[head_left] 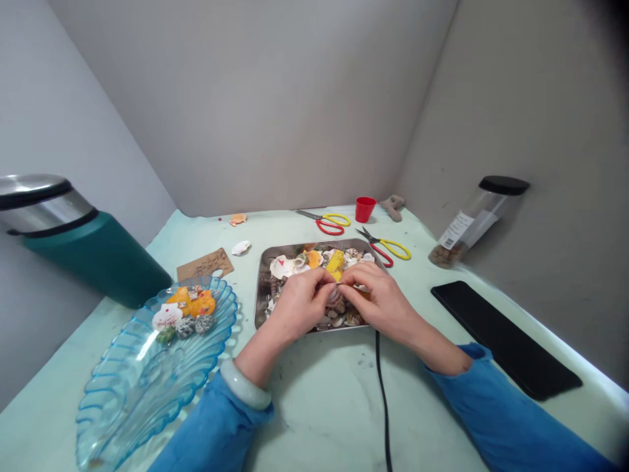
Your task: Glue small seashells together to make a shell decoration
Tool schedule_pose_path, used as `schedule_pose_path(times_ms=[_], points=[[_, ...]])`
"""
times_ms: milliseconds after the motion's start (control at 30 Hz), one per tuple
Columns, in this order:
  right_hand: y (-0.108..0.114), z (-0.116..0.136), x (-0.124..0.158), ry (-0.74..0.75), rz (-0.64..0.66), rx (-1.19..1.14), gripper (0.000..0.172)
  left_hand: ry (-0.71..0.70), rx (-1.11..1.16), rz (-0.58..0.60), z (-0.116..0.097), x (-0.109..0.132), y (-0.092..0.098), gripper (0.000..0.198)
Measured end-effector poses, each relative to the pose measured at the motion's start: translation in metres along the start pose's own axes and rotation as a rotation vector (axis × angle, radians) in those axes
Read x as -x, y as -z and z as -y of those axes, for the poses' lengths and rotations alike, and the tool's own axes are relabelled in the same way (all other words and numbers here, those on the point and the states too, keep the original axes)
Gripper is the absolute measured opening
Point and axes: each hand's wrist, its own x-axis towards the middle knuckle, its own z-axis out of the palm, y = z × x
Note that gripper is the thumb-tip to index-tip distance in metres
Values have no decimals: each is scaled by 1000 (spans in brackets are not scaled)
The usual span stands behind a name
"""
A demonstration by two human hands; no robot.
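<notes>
A steel tray (263,262) full of seashells, one of them yellow (336,263), stands in the middle of the table. My left hand (298,304) and my right hand (380,300) meet over its near half, fingertips pinched together on a small item (339,284) I cannot make out. A pale bangle (244,387) circles my left wrist. A black cable (382,393) runs from under my right hand toward me.
A blue shell-shaped glass dish (142,380) with several painted shells sits at left, a green steel-lidded bin (78,242) behind it. Two yellow-and-red scissors (330,221) (388,246), a red cup (364,208), a tipped jar (474,219) and a black slab (501,337) lie to the right.
</notes>
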Motion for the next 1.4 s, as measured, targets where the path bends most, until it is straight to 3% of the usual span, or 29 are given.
schedule_pose_path(times_ms=[400,667,1033,1400], points=[[2,1,0,32,60,2,10,-18,99,22,-1,0,0,13],[0,-1,0,21,61,-7,4,1,28,7,-2,0,1,14],[1,-1,0,42,71,4,8,-52,83,23,-1,1,0,14],[0,-1,0,51,73,5,9,-18,59,-9,0,0,-1,13]])
